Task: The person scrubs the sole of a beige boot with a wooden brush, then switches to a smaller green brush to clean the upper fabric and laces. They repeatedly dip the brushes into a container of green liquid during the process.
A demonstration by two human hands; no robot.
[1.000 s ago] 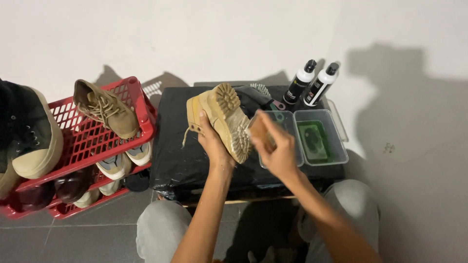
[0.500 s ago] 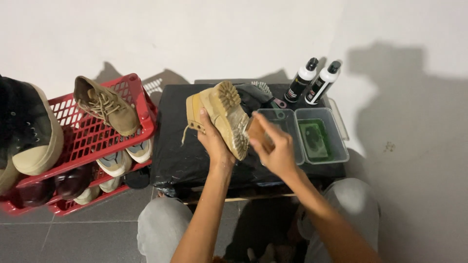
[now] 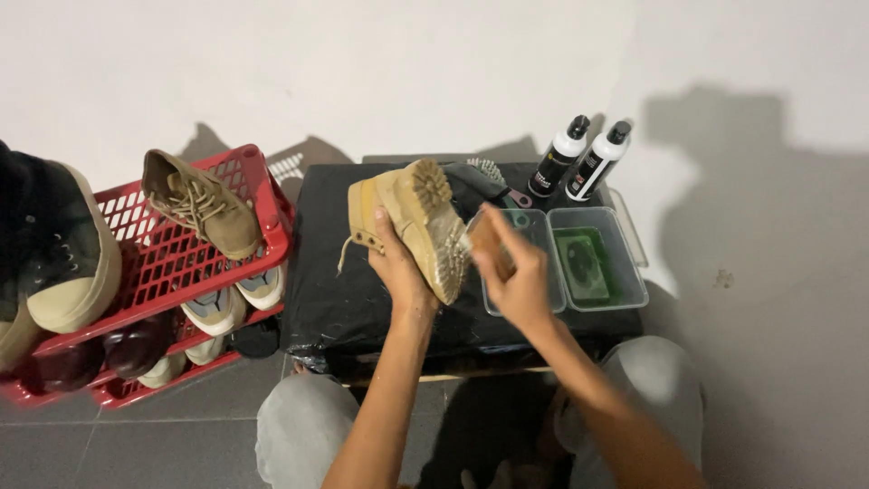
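Left hand (image 3: 401, 272) grips tan boot (image 3: 412, 222) over black table (image 3: 335, 299), sole facing right, long axis running up-left to down-right, toe nearest person. Right hand (image 3: 516, 276) clenched round brush (image 3: 486, 243), touching sole. Clear tubs (image 3: 625, 272) just right; bottles (image 3: 579, 163) behind.

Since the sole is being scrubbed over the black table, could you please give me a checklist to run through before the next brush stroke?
1. Left hand grips the tan boot, sole turned toward the brush: ok.
2. Right hand holds the brown brush against the sole: ok.
3. Clear tubs sit beside the right hand, within reach: ok.
4. Liquid level in the tubs: cannot tell.
5. Two black-and-white bottles stand upright behind the tubs, caps on: ok.
6. Boot's loose lace hangs clear of the brush: ok.
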